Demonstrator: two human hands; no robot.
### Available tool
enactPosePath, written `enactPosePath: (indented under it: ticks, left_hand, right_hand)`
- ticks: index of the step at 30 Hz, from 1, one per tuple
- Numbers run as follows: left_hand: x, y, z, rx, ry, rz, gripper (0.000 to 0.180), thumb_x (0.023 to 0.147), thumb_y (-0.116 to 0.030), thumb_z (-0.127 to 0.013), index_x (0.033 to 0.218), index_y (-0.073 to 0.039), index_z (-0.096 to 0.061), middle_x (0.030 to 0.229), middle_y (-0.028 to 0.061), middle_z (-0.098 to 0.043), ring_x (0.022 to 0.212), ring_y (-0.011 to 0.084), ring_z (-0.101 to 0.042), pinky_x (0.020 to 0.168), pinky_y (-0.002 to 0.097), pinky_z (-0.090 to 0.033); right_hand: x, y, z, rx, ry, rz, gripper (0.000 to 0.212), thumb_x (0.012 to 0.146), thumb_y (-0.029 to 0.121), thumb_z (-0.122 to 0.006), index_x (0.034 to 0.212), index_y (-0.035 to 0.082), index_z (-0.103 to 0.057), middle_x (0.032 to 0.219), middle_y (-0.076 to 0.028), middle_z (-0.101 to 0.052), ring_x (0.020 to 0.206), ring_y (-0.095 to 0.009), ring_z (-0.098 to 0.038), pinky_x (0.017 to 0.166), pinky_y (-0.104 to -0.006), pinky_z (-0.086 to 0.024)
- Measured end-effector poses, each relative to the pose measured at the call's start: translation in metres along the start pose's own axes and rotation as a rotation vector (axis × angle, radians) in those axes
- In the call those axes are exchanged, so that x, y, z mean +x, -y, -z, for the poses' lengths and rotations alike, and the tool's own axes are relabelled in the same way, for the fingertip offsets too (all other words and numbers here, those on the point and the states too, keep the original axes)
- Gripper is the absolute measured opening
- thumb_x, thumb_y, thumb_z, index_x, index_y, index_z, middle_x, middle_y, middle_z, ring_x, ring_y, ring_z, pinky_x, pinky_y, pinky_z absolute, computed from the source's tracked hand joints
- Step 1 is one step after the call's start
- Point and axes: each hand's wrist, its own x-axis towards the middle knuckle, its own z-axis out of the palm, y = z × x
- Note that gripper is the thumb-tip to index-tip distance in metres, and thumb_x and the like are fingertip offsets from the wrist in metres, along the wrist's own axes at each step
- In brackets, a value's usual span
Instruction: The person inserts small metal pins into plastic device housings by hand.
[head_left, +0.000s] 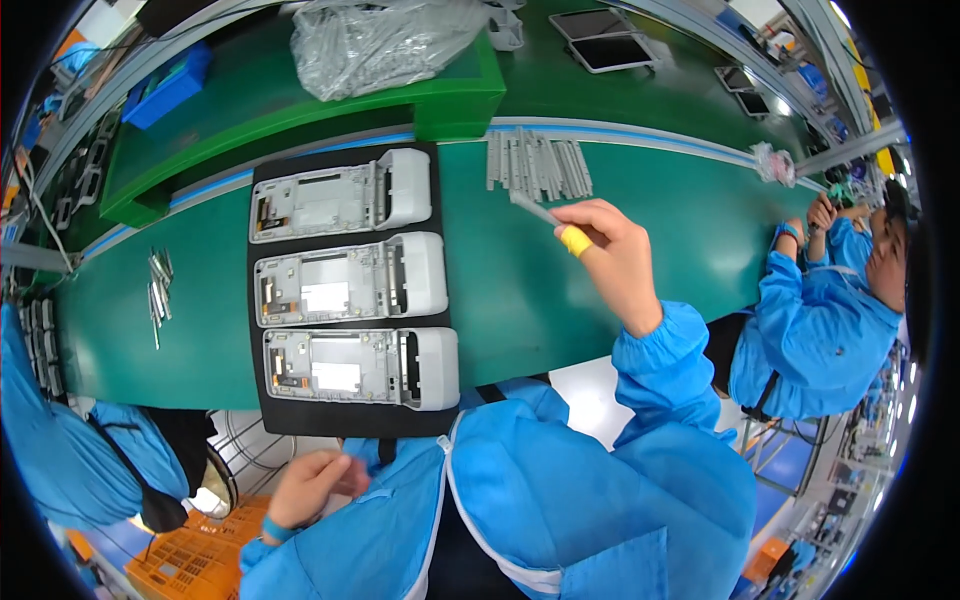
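My right hand point(615, 260), with yellow tape around its thumb, pinches a thin grey strip point(533, 207) between thumb and finger. The strip's far end points at a row of similar grey strips point(538, 165) lying side by side on the green table. Left of them, three light-grey device housings point(432, 370) lie in a column on a black mat point(350, 421), their inner sides facing up. My left hand point(312, 487) is low in front of the table edge, below the mat. Its fingers look bent but are smeared, so whether they hold anything is not visible.
Several thin strips point(159, 290) lie loosely on the left of the table. Behind the mat stands a green raised shelf point(460, 100) carrying a clear plastic bag point(375, 50). A co-worker point(815, 330) in blue sits at the right; another blue sleeve point(40, 430) shows at the left.
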Motion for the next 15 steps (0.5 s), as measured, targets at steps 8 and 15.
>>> enactPosePath:
  ticks: [8,15]
  left_hand:
    - [0.026,-0.167,-0.067,-0.109,0.201,-0.417,0.036,0.094,-0.023,-0.054,0.119,0.003,-0.053,0.103,0.0127,-0.061,0.088,0.0188,-0.063,0.071,0.0315,-0.056]
    - [0.067,-0.175,-0.072,-0.240,0.149,-0.427,0.027,0.086,-0.007,-0.066,0.109,0.004,-0.057,0.090,0.0092,-0.065,0.078,0.0168,-0.066,0.071,0.0281,-0.057]
  right_hand:
    - [0.026,0.047,-0.054,-0.141,0.223,1.062,0.028,0.060,-0.002,-0.067,0.086,0.008,-0.068,0.096,-0.011,-0.063,0.085,-0.029,-0.060,0.072,-0.0401,-0.051]
    - [0.006,0.046,-0.074,0.569,0.256,-0.052,0.021,0.082,0.001,-0.063,0.104,0.001,-0.062,0.101,-0.008,-0.064,0.092,-0.018,-0.062,0.079,-0.0313,-0.051]
